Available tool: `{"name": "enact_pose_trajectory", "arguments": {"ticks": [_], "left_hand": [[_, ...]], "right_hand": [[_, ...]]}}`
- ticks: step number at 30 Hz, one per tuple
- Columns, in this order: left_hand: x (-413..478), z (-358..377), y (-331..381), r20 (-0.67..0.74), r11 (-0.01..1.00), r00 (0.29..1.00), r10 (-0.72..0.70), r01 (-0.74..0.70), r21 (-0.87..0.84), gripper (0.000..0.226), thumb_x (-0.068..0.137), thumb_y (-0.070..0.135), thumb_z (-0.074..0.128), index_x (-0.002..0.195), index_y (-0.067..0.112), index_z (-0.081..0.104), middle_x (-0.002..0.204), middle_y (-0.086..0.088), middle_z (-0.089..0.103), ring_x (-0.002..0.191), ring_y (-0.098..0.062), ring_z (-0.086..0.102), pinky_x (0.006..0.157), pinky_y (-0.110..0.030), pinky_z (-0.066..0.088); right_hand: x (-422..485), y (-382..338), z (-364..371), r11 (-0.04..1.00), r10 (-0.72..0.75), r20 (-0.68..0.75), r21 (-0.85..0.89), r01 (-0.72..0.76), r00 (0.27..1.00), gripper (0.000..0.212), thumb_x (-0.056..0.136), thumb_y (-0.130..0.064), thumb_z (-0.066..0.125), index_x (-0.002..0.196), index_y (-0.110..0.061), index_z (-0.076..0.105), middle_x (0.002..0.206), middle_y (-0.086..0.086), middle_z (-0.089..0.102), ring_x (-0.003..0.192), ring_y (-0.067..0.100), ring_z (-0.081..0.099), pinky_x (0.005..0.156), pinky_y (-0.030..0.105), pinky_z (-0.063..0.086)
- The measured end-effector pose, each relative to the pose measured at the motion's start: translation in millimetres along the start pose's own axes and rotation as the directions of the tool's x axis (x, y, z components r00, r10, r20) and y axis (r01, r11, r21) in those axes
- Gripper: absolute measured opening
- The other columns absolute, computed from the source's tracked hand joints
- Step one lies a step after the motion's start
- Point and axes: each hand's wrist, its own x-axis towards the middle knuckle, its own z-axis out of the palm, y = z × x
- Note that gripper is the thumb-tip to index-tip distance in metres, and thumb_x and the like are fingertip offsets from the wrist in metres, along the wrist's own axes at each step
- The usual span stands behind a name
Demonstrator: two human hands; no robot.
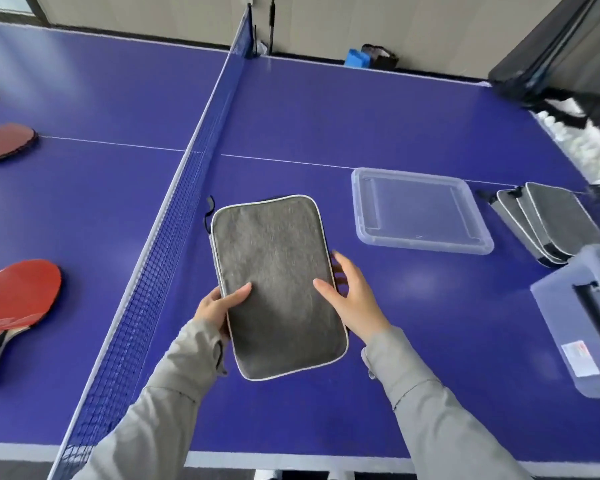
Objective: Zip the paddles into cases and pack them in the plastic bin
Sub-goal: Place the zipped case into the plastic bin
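A grey rectangular paddle case [278, 271] with white piping is held above the blue table just right of the net. My left hand [219, 308] grips its lower left edge, thumb on top. My right hand [350, 296] holds its right edge, thumb on the fabric and fingers spread. A red paddle [14, 296] lies left of the net, and two more red paddles [6, 140] lie farther back at the left edge. A stack of grey cases [551, 220] lies at the right. The clear plastic bin [593, 317] stands at the right edge.
The bin's clear lid [420, 209] lies flat on the table between the held case and the stack. The net [174, 216] runs from front to back through the table [326, 109]. White balls [582, 143] fill a dark catch net at the far right.
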Motion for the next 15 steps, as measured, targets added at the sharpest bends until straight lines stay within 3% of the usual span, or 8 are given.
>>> {"name": "enact_pose_trajectory", "arguments": {"ticks": [1,4,6,8,10,13,15], "left_hand": [[-2.2,14.6,-0.5,0.009,0.998,1.0,0.001,-0.001,-0.07,0.027,0.077,0.014,0.072,0.102,0.009,0.065,0.085,-0.008,0.075,0.074,-0.025,0.072,0.065,-0.039,0.059],[-13.0,59.9,-7.7,0.104,0.975,0.994,-0.035,0.057,-0.213,0.03,0.086,0.019,0.063,0.114,0.011,0.06,0.102,-0.01,0.07,0.087,-0.026,0.068,0.077,-0.042,0.054],[-22.8,90.5,-19.7,0.172,0.962,0.983,-0.062,0.105,-0.253,0.03,0.088,0.023,0.059,0.115,0.013,0.059,0.099,-0.006,0.07,0.084,-0.024,0.068,0.081,-0.041,0.05],[-35.0,120.9,-36.6,0.22,0.931,0.973,-0.074,0.147,-0.334,0.034,0.083,0.022,0.061,0.116,0.011,0.058,0.097,-0.007,0.065,0.081,-0.024,0.06,0.083,-0.04,0.044],[-49.7,148.9,-55.4,0.229,0.914,0.971,-0.069,0.153,-0.375,0.042,0.075,0.02,0.066,0.115,0.009,0.057,0.096,-0.009,0.062,0.078,-0.023,0.053,0.078,-0.037,0.041],[-72.1,183.9,-85.2,0.233,0.936,0.972,-0.032,0.111,-0.334,0.044,0.075,0.017,0.069,0.116,0.01,0.057,0.097,-0.009,0.065,0.081,-0.022,0.062,0.078,-0.038,0.049],[-89.5,208.4,-102.6,0.27,0.947,0.963,-0.002,0.089,-0.31,0.035,0.076,0.013,0.067,0.109,0.011,0.056,0.083,-0.006,0.066,0.066,-0.017,0.063,0.07,-0.034,0.053]], "right_hand": [[-6.9,2.8,-12.3,0.997,0.023,-0.075,0.076,-0.017,0.997,0.062,0.085,-0.038,0.065,0.139,-0.031,0.037,0.125,-0.011,0.046,0.113,0.008,0.049,0.096,0.026,0.042],[-35.0,18.8,-42.8,0.939,0.154,-0.237,0.337,-0.067,0.959,0.06,0.081,-0.041,0.069,0.134,-0.038,0.04,0.123,-0.018,0.053,0.11,0.006,0.052,0.087,0.02,0.042],[-50.6,30.3,-57.8,0.85,0.22,-0.227,0.521,-0.072,0.949,0.055,0.081,-0.037,0.07,0.129,-0.037,0.044,0.12,-0.018,0.06,0.111,0.006,0.056,0.088,0.022,0.048],[-61.0,37.0,-73.6,0.75,0.255,-0.18,0.657,-0.077,0.95,0.058,0.081,-0.035,0.069,0.133,-0.032,0.043,0.122,-0.006,0.064,0.114,0.013,0.059,0.094,0.033,0.049],[-70.4,40.4,-94.4,0.701,0.256,-0.173,0.711,-0.059,0.951,0.057,0.079,-0.036,0.07,0.13,-0.032,0.044,0.116,-0.004,0.068,0.109,0.013,0.064,0.089,0.035,0.05],[-90.3,51.8,-133.8,0.714,0.267,-0.228,0.7,-0.033,0.936,0.052,0.075,-0.037,0.075,0.12,-0.028,0.051,0.107,-0.003,0.072,0.1,0.014,0.068,0.086,0.038,0.054],[-108.4,64.9,-164.4,0.703,0.265,-0.263,0.711,0.001,0.928,0.045,0.076,-0.033,0.075,0.114,-0.023,0.055,0.106,-0.001,0.072,0.098,0.016,0.069,0.082,0.038,0.054]]}}
